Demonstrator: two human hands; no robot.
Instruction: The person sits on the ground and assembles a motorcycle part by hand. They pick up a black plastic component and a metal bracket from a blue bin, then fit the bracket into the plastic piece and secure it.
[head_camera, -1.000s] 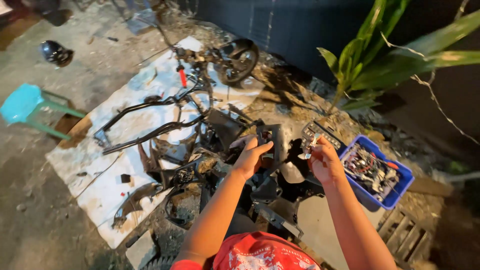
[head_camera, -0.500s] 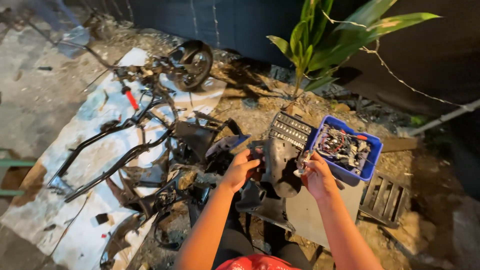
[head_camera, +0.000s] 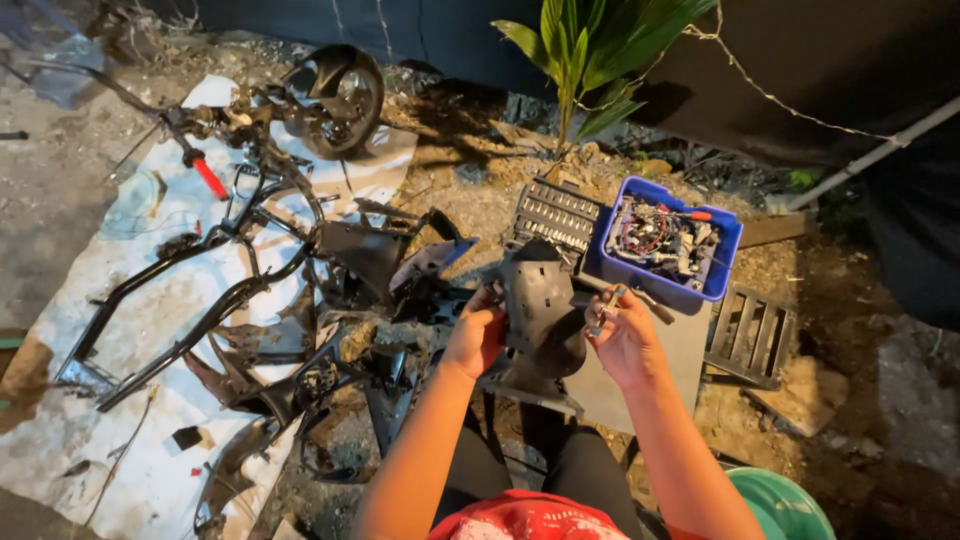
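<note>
Black plastic panel (head_camera: 540, 320), held upright above the person's lap: left hand (head_camera: 475, 340) clasps its edge to steady it, while right hand (head_camera: 622, 340) pinches a small metal tool (head_camera: 607, 308). Blue parts bin (head_camera: 668, 250) and socket tray (head_camera: 553, 215) lie near; stripped scooter frame (head_camera: 230, 270) rests on a white sheet (head_camera: 120, 400).

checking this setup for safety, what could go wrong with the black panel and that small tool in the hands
The left hand alone steadies the black plastic panel, so it could tip or slip toward the dirt. The small metal tool in the right hand is pinched lightly and might drop among the debris. The blue parts bin sits close and could be knocked.
</note>
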